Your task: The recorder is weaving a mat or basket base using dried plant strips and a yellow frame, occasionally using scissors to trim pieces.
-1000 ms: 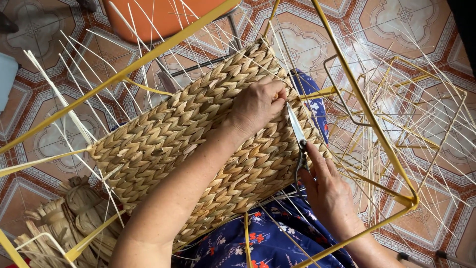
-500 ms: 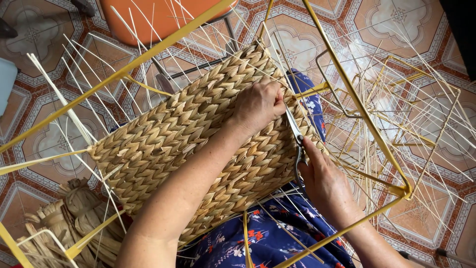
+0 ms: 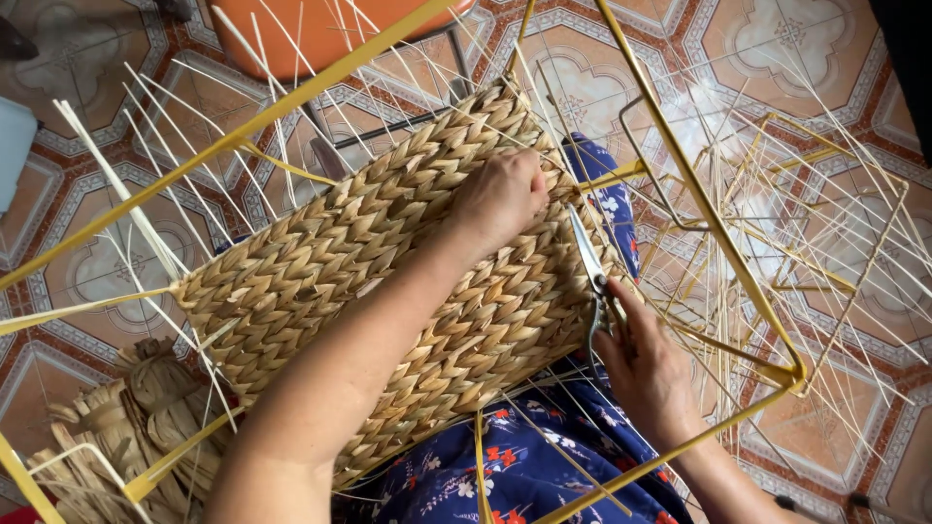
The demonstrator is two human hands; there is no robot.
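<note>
I see one woven panel (image 3: 388, 291) mid-frame: tan, chunky herringbone plait on a yellow metal frame (image 3: 718, 233), thin pale stakes sticking out all round. Left hand (image 3: 500, 199) lies knuckles-up on its 1 o'clock edge, fingers curled, pinching the weave. Right hand (image 3: 650, 369) at 4 o'clock is wrapped around one pair of steel scissors (image 3: 589, 262), blades pointing to 11 o'clock, just parted. One bundle of dried fibre (image 3: 146, 408) at 8 o'clock.
</note>
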